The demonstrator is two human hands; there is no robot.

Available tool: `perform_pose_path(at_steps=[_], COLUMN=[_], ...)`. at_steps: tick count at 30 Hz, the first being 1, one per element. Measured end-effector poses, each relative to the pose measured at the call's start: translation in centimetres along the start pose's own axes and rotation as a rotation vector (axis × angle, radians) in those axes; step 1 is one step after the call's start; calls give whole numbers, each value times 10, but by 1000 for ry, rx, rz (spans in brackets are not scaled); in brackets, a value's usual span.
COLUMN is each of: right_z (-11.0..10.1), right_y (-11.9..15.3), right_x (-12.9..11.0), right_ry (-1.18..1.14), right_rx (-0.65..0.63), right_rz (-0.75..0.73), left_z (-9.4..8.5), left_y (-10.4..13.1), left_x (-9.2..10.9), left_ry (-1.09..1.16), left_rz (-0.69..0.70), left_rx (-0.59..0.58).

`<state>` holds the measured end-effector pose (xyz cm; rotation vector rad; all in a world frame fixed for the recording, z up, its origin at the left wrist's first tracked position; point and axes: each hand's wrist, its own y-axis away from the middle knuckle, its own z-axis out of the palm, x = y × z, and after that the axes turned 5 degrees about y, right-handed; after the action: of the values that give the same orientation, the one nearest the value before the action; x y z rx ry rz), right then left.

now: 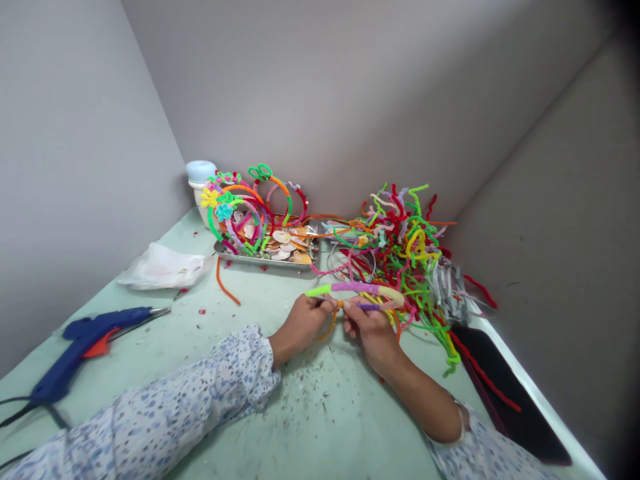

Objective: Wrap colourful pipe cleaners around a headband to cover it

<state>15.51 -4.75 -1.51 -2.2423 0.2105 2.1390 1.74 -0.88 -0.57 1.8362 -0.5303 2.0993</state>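
Note:
Between my two hands is a headband (356, 287) wrapped in green, purple and cream fuzzy stem, with its curve toward the back. My left hand (307, 321) pinches its left end, close to an orange stem (327, 329) that hangs in a loop below the fingers. My right hand (373, 333) has its fingertips closed on the orange and purple part of the band, almost touching my left fingertips. Exactly where the orange stem meets the band is hidden by the fingers.
A metal tray (265, 262) with decorated headbands stands behind, beside a lidded container (201, 175). Tangled fuzzy stems (413, 250) lie at right near a black flat object (515, 393). At left are a blue glue gun (75, 350) and a plastic bag (165, 267).

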Motion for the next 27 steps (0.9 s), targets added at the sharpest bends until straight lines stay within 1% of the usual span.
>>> perform_pose_path(at_steps=[7, 14, 18, 23, 27], right_z=[-1, -1, -1, 0, 0], right_y=[0, 0, -1, 0, 1], right_x=[0, 1, 2, -1, -1], right_ry=[34, 44, 32, 20, 37], right_rx=[-6, -1, 10, 11, 16], right_rz=[-8, -10, -9, -2, 5], left_z=[-1, 1, 2, 1, 2], left_y=[-2, -1, 0, 0, 0], left_x=[0, 3, 4, 5, 7], left_ry=[-18, -25, 8, -33, -44], left_rz=[-2, -10, -63, -51, -58], left_rx=[7, 27, 23, 75, 87])
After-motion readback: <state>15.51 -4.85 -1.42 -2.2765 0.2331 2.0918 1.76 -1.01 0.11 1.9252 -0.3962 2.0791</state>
